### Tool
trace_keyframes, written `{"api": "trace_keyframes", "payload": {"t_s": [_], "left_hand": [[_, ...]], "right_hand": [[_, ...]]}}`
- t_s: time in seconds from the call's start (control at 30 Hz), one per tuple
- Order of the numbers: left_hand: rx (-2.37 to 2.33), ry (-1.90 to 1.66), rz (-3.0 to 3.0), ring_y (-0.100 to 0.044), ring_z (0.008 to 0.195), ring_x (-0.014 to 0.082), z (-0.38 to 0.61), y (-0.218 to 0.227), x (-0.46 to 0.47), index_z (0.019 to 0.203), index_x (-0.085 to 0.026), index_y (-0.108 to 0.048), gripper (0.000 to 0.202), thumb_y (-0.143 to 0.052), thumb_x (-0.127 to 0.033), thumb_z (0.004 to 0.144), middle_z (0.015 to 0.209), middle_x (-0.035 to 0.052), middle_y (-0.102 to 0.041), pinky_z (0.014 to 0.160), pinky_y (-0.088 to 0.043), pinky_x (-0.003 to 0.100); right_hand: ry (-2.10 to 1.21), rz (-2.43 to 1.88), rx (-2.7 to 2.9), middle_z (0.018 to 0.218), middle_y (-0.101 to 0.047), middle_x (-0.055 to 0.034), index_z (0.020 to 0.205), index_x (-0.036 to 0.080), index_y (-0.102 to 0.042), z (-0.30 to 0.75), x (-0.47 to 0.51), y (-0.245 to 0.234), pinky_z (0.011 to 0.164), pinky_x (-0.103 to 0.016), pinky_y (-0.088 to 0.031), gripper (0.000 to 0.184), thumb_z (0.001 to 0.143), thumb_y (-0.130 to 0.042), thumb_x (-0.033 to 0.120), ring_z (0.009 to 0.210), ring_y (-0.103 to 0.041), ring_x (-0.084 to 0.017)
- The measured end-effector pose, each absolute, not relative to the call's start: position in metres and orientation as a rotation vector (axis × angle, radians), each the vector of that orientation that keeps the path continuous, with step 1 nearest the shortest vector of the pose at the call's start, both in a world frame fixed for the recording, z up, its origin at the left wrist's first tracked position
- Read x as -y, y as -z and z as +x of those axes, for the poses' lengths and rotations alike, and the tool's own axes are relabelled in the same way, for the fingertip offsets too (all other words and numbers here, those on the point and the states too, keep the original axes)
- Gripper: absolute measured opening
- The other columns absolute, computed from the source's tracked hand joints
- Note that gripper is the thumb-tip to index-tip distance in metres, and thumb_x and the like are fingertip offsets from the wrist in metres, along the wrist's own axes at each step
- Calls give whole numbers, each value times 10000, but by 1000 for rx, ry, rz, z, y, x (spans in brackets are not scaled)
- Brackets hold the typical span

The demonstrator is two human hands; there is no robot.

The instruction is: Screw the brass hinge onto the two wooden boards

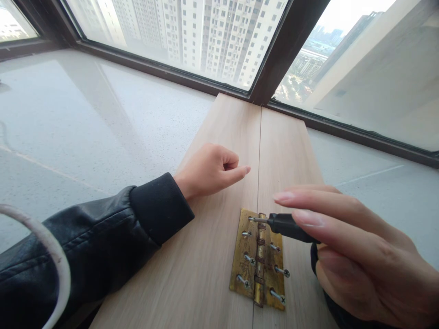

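My right hand (pixel 363 246) grips a small screwdriver (pixel 291 226) with a black handle, thumb and fingers around it. Its thin metal shaft points left and reaches the screw (pixel 251 219) in the top left hole of a worn brass hinge (pixel 236 269). Several other screws (pixel 281 271) stick up tilted from the hinge's holes on both leaves. The hinge lies flat across the seam of two pale wooden boards (pixel 281 155). Beyond the hinge, my left hand (pixel 211 171) rests on the left board in a loose fist, thumb stretched out, with nothing visible in it.
The boards lie on a speckled white sill (pixel 85 123) and reach the dark window frame (pixel 267 68). Tall buildings show through the glass. A pale curved cable (pixel 61 269) loops over my black left sleeve (pixel 113 233) at lower left.
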State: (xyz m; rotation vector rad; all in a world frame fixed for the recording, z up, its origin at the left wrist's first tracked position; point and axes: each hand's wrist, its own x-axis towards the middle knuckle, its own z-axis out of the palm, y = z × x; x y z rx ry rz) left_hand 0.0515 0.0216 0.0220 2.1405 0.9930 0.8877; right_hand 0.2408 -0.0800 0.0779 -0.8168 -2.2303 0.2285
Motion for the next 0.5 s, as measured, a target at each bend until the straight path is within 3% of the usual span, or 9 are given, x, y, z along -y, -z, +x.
{"api": "trace_keyframes", "payload": {"t_s": [0.1, 0.27, 0.4, 0.5], "left_hand": [[-989, -898, 2144, -234, 490, 52, 51, -22, -22, 479, -155, -281, 458, -573, -289, 805, 492, -60, -224, 456, -177, 229], [-976, -906, 2150, -226, 489, 53, 50, -22, -22, 487, -156, -274, 461, -572, -301, 809, 501, -59, -213, 457, -176, 236], [-976, -904, 2150, -226, 489, 54, 50, -21, -23, 488, -157, -277, 457, -570, -297, 810, 501, -58, -215, 457, -175, 240], [-977, -902, 2141, -227, 488, 54, 51, -22, -23, 488, -160, -270, 460, -573, -293, 808, 496, -59, -218, 458, -175, 242]], "right_hand": [[-314, -881, 2216, 1146, -628, -12, 1151, 249, -563, 243, 82, -75, 835, -308, -548, 178, 1023, -446, 290, 1035, -605, -182], [-316, -986, 2052, 962, -593, 22, 1039, 283, -568, 245, 86, -64, 825, -359, -531, 189, 917, -646, 405, 836, -613, -162], [-178, -846, 2162, 915, -533, -1, 1015, 222, -594, 243, 80, -69, 689, -311, -524, 115, 930, -640, 285, 802, -579, -149], [-123, -753, 2283, 1049, -561, -68, 1092, 169, -594, 242, 77, -75, 764, -345, -493, 148, 981, -515, 226, 936, -565, -198]]}}
